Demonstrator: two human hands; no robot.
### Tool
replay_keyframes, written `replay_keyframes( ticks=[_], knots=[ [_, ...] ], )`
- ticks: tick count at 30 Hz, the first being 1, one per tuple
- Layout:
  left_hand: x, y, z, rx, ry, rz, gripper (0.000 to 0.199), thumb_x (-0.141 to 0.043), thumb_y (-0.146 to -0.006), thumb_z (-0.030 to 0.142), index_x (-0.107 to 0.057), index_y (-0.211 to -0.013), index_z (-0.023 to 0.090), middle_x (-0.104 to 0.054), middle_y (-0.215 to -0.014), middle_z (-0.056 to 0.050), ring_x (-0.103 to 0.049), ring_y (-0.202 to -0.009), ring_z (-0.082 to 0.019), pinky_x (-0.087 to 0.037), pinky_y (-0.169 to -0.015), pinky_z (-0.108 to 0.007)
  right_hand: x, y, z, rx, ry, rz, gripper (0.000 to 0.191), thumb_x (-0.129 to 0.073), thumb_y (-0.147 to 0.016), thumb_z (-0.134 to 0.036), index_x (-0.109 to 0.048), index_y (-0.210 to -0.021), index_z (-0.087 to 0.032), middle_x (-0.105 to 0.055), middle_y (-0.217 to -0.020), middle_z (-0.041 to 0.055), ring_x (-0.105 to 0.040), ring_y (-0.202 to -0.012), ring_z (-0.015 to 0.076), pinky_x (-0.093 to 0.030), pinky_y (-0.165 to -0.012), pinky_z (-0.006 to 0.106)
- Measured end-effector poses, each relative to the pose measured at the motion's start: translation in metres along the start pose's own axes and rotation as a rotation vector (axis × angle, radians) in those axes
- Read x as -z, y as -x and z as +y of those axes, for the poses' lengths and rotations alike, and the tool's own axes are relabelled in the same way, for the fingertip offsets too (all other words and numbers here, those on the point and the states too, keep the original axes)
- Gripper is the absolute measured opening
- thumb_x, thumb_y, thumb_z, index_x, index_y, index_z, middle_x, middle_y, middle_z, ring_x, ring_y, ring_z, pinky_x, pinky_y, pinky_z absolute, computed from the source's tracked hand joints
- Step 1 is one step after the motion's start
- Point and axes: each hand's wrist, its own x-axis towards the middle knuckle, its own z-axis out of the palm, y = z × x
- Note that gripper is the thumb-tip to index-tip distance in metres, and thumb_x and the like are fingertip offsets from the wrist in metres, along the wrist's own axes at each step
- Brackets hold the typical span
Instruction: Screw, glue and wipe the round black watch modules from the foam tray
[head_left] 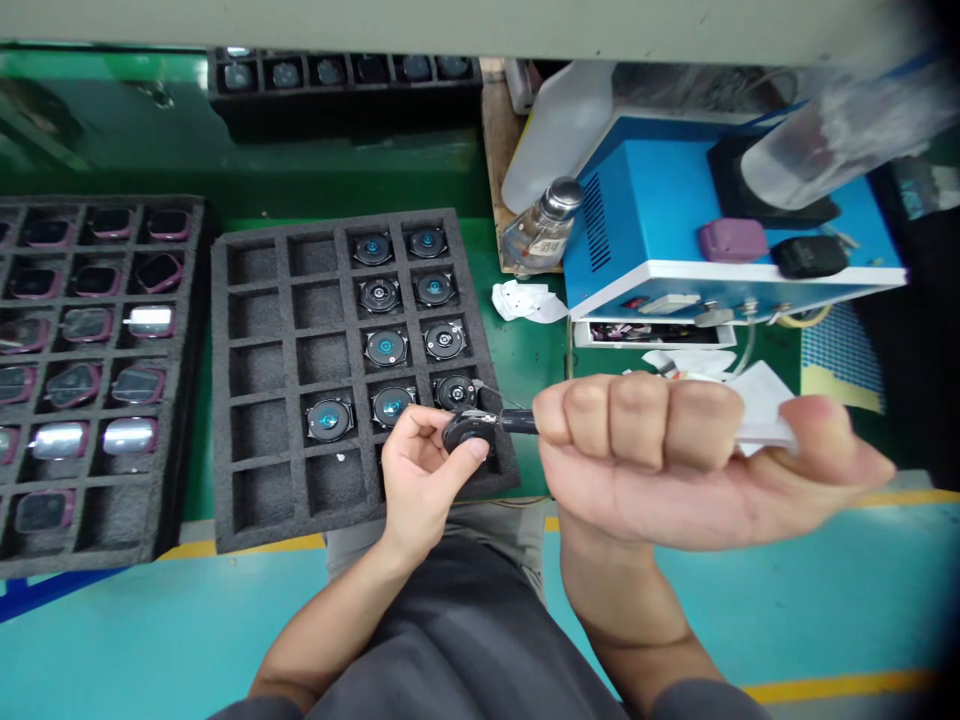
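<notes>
My left hand (424,480) pinches a round black watch body (471,430) between thumb and fingers, tilted, over the lower right of a grey foam tray (292,400). My right hand (645,450) is wrapped round a black-handled tool (517,421), whose tip meets the edge of that watch. Round watches such as this one (328,418) lie in the tray's right-hand columns, while several left compartments hold nothing. A piece of white paper or cloth shows beside my right thumb.
Another foam tray (169,400) with square purple-edged watches lies at left; a third (337,98) is at the back. A blue box (660,210), glass bottle (540,230), white bottle (559,130) and crumpled tissue (528,301) stand or lie at right.
</notes>
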Motion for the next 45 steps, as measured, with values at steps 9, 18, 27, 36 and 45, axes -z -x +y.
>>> replay_keyframes(
  ticks=[9, 18, 27, 36, 45],
  knots=[
    [0.000, -0.001, 0.000, 0.008, -0.024, 0.016, 0.027, -0.087, -0.071, 0.020, -0.062, -0.082, 0.018, -0.065, -0.077, 0.002, -0.060, -0.071, -0.010, -0.049, -0.069, -0.020, 0.000, -0.002, -0.003, 0.006, 0.016, -0.004, 0.056, -0.037, -0.095, -0.051, -0.016, -0.053, -0.021, -0.012, -0.041, -0.0066, -0.014, -0.035, 0.0095, -0.027, -0.043, 0.032],
    [0.000, -0.001, 0.001, 0.016, -0.034, 0.030, 0.029, -0.088, -0.069, 0.021, -0.062, -0.080, 0.019, -0.064, -0.077, 0.002, -0.059, -0.070, -0.010, -0.049, -0.067, -0.021, 0.000, -0.003, -0.003, 0.036, 0.001, -0.017, 0.053, -0.033, -0.095, -0.050, -0.018, -0.053, -0.021, -0.013, -0.041, -0.0064, -0.014, -0.036, 0.0096, -0.026, -0.043, 0.030],
    [0.000, -0.001, 0.000, 0.004, -0.005, 0.004, 0.026, -0.086, -0.071, 0.018, -0.062, -0.081, 0.019, -0.064, -0.076, 0.002, -0.059, -0.069, -0.009, -0.051, -0.067, -0.021, 0.004, -0.001, -0.004, 0.038, -0.012, -0.013, 0.055, -0.034, -0.097, -0.050, -0.018, -0.053, -0.021, -0.013, -0.042, -0.0066, -0.014, -0.037, 0.0092, -0.026, -0.042, 0.030],
    [0.000, -0.001, 0.000, 0.012, -0.022, 0.019, 0.030, -0.089, -0.069, 0.024, -0.061, -0.080, 0.019, -0.065, -0.074, 0.002, -0.061, -0.065, -0.010, -0.052, -0.065, -0.023, 0.004, -0.003, -0.006, 0.044, 0.042, -0.007, 0.054, -0.032, -0.095, -0.051, -0.018, -0.052, -0.021, -0.012, -0.040, -0.0067, -0.014, -0.035, 0.0093, -0.026, -0.041, 0.030],
    [0.000, -0.003, 0.001, 0.042, 0.052, 0.039, 0.029, -0.089, -0.069, 0.021, -0.063, -0.083, 0.018, -0.068, -0.077, 0.002, -0.063, -0.069, -0.009, -0.053, -0.067, -0.020, 0.011, 0.004, -0.013, 0.038, 0.042, 0.067, 0.059, -0.039, -0.096, -0.055, -0.015, -0.054, -0.021, -0.009, -0.044, -0.0073, -0.010, -0.039, 0.0090, -0.026, -0.041, 0.032]
  ],
)
